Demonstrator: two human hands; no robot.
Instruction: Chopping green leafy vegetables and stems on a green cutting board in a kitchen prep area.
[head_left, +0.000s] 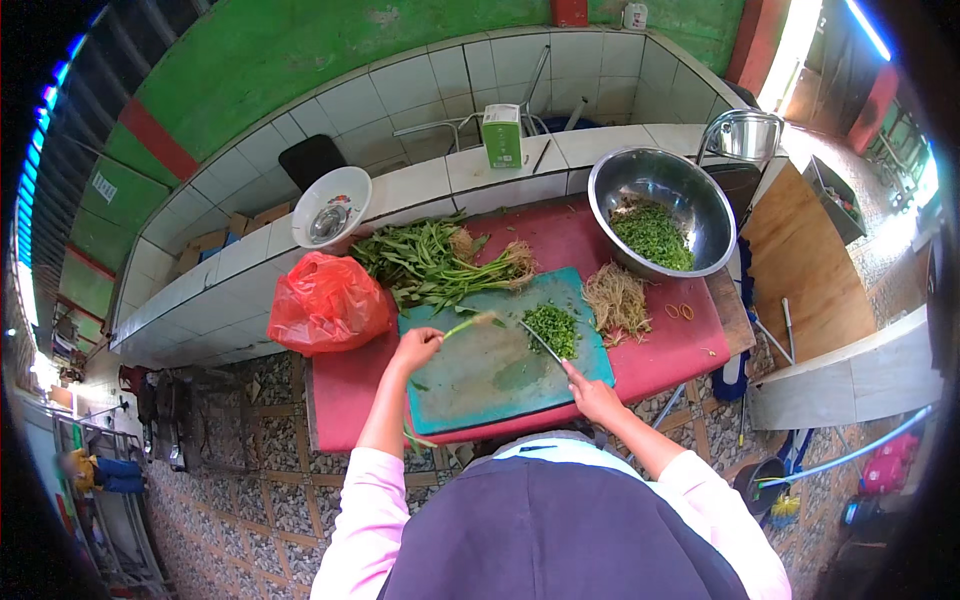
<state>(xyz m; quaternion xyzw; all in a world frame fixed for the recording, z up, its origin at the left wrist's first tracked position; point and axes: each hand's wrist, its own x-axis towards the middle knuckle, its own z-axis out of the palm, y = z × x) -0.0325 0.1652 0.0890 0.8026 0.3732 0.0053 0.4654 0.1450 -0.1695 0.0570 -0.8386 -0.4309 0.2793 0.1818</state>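
My left hand (418, 349) grips a stalk of leafy greens (466, 326), its pale root end pointing right over the green cutting board (480, 375). In my right hand (592, 391) is a kitchen knife (541, 343), its blade beside a pile of chopped greens (553, 327) on the board. Behind the board lies a bunch of uncut stalks (435, 262) with roots on. A heap of cut-off roots (618, 300) sits at the board's right edge. The steel bowl (720, 217) at the back right holds more chopped greens (651, 234).
A red plastic bag (326, 304) stands left of the board, with a white plastic bowl (304, 217) behind it. Rubber bands (679, 311) lie on the red tabletop (660, 345). The tiled ledge (412, 184) behind bears a green box (502, 141). A person (112, 472) is far left.
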